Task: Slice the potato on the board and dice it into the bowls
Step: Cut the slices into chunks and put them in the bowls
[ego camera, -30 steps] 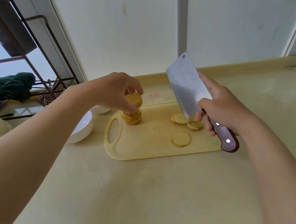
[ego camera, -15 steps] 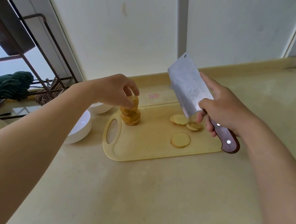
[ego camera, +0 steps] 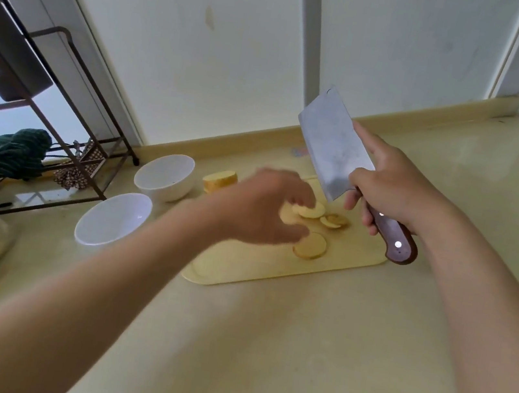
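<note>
Left hand (ego camera: 266, 207) has quit potato piece (ego camera: 220, 180) at board's (ego camera: 274, 266) far-left end; now over slices (ego camera: 310, 247) mid-board, fingers loosely spread, blurred; right hand (ego camera: 388, 189) grips cleaver (ego camera: 331, 143) above board; dicing likely next.

My left hand (ego camera: 263, 207) is blurry, so I cannot tell if it holds anything. It hides part of the board (ego camera: 256, 270) and the potato stack (ego camera: 220, 180). My right hand (ego camera: 388, 189) covers some of the knife (ego camera: 331, 143) handle.
</note>
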Available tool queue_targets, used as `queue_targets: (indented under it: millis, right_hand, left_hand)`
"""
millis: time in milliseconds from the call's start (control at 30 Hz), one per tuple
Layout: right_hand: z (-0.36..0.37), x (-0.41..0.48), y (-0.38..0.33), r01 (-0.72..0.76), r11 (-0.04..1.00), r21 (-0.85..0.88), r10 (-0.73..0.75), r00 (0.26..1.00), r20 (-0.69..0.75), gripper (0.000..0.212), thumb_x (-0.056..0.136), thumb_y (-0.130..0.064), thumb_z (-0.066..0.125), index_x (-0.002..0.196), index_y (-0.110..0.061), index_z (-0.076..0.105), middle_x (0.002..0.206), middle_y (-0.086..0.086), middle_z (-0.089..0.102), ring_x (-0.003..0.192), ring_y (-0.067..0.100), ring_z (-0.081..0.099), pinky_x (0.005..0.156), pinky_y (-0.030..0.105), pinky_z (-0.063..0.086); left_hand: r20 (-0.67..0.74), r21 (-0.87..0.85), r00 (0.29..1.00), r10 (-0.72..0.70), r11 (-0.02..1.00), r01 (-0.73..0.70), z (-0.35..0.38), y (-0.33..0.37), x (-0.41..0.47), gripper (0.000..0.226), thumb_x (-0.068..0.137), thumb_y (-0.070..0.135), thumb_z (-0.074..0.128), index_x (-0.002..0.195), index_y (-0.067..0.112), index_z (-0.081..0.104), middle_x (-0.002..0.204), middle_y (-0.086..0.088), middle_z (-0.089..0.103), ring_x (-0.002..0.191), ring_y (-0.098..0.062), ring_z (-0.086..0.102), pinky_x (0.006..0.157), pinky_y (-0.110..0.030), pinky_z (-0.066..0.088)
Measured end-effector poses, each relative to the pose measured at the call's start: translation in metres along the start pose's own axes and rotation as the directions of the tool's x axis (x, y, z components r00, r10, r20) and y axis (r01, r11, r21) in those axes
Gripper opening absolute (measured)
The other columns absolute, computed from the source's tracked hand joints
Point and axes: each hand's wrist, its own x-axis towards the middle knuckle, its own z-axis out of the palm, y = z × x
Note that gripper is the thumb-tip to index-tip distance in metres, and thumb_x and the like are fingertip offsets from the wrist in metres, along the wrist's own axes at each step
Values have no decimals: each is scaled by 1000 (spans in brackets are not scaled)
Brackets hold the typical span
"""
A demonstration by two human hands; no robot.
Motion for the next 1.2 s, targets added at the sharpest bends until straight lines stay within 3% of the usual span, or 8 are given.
queue_targets:
  millis: [133, 467, 600, 733, 833, 933, 1000, 1200]
  right_hand:
    - [-1, -1, 1, -3, 1000, 3, 3, 1000, -14, 87, 94, -4, 37, 160, -56, 16, 80, 20, 69, 47, 25, 53, 45, 35, 51]
    - [-1, -1, 1, 6, 1000, -23, -7, 1000, -20, 87, 94, -4, 37, 161, -55, 15, 83, 20, 71, 45, 24, 54, 45, 33, 51]
    - [1, 0, 2, 2, 1000, -29, -3, 1000, -17, 87, 93, -4, 37, 160, -56, 15, 83, 19, 71, 45, 25, 54, 46, 34, 52]
    - [1, 2, 2, 4, 999, -36, -4, 1000, -12, 89, 92, -3, 37, 159, -58, 17, 82, 19, 71, 43, 23, 54, 46, 35, 52]
    - [1, 0, 1, 8, 999, -34, -8, 1000, -11, 90, 91, -2, 38, 159, -58, 17, 81, 18, 70, 41, 21, 53, 46, 35, 52]
    - [3, -2, 0, 19, 999, -48, -19, 1000, -3, 91, 91, -2, 37, 158, -60, 17, 81, 20, 69, 42, 22, 53, 46, 36, 53]
    - [3, -2, -1, 20, 999, -49, -20, 1000, -1, 91, 91, -2, 37, 157, -61, 18, 82, 21, 69, 43, 23, 53, 46, 36, 53]
    - [4, 0, 2, 17, 998, -61, -18, 1000, -7, 90, 91, -3, 38, 158, -59, 17, 80, 19, 70, 42, 22, 54, 45, 33, 52]
  left_hand:
    - [203, 143, 975, -87, 988, 59, 30, 13, 7, 52, 84, 48, 70, 128, 24, 59, 110, 5, 62, 101, -15, 54, 90, -35, 49]
    - [206, -23, 959, -193, 979, 202, 31, 14, 11, 53, 77, 34, 73, 126, 29, 53, 105, 7, 58, 96, -14, 56, 86, -34, 53]
    - [149, 22, 974, -173, 985, 172, 33, 12, 9, 56, 77, 31, 73, 127, 30, 50, 107, 7, 50, 92, -11, 50, 81, -26, 47]
    - [7, -200, 968, -251, 948, 247, 9, 1, 1, 27, 80, 14, 72, 104, 24, 66, 94, 8, 60, 74, -4, 58, 68, -20, 46]
    - [-163, -473, 890, -427, 825, 309, -39, -19, -5, 20, 81, 6, 74, 99, 16, 71, 93, -8, 69, 74, -17, 69, 69, -30, 59]
    - [-277, -489, 799, -534, 794, 361, -72, -42, -12, 15, 85, 8, 74, 98, 16, 72, 94, -8, 70, 74, -20, 72, 67, -24, 60]
    - [-258, -481, 761, -595, 762, 433, -73, -54, -14, 11, 87, 9, 72, 96, 15, 73, 92, -6, 71, 76, -19, 72, 65, -19, 58]
    - [-201, -441, 728, -655, 724, 530, -54, -75, -14, 11, 89, 14, 69, 97, 18, 75, 90, -1, 70, 73, -15, 65, 70, -26, 58]
